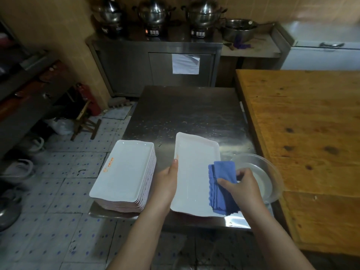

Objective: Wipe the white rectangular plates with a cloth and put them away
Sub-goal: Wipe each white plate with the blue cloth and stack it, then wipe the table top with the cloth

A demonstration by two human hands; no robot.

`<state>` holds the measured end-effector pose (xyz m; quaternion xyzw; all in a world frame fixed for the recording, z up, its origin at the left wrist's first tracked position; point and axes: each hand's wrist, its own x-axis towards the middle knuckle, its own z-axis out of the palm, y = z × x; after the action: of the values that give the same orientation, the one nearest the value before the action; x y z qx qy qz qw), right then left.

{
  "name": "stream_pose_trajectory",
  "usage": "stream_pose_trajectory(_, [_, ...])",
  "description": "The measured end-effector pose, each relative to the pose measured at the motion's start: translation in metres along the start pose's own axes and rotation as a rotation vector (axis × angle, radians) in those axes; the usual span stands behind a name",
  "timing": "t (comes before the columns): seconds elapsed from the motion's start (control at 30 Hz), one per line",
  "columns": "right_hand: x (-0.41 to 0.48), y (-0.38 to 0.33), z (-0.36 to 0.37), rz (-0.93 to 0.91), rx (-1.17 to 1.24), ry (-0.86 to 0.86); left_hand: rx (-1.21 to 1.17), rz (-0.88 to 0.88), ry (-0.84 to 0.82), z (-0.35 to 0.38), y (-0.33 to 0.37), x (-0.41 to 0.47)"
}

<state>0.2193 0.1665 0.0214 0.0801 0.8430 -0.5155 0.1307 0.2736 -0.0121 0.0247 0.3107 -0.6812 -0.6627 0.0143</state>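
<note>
Lying under right grip [245, 184], seemingly: cloth [222, 177]

Top plate of the stack [124, 172]: a small orange logo and a short line of orange characters are printed along the left rim. They are too blurred to read.
Sheet of paper [185, 64] on the steel cabinet door [161, 69]: white, with no writing that can be made out.
Cooker panels [197, 33] at the back: pale strips of buttons, with no figures legible.
Readable words or numbers: none.
</note>
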Motion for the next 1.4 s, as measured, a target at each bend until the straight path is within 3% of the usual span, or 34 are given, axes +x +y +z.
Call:
stream_pose_trajectory(0.13, [0.003, -0.011, -0.017, 0.283, 0.564, -0.265, 0.037, -0.043, 0.024, -0.001, -0.006, 0.009])
stream_pose_trajectory(0.2, [0.006, -0.014, -0.02, 0.373, 0.713, -0.381, 0.05, -0.059, 0.018, 0.0, -0.01, 0.014])
stream_pose_trajectory(0.37, [0.015, -0.017, -0.01, 0.437, 0.915, -0.361, 0.072, -0.072, 0.04, 0.006, -0.015, 0.023])
stream_pose_trajectory(0.57, [0.023, -0.016, 0.002, 0.454, 0.952, -0.302, 0.407, 0.115, 0.085, 0.009, -0.018, 0.031])
stream_pose_trajectory(0.73, [0.027, -0.015, 0.011, 0.462, 0.951, -0.303, 0.576, 0.152, 0.186, 0.011, -0.022, 0.041])
stream_pose_trajectory(1.13, [0.043, -0.009, 0.024, 0.473, 0.966, -0.336, 0.525, 0.154, 0.116, 0.003, -0.037, 0.072])
stream_pose_trajectory(1.4, [0.072, -0.017, 0.011, 0.327, 0.82, -0.323, 0.319, 0.202, 0.135, 0.002, -0.012, 0.113])
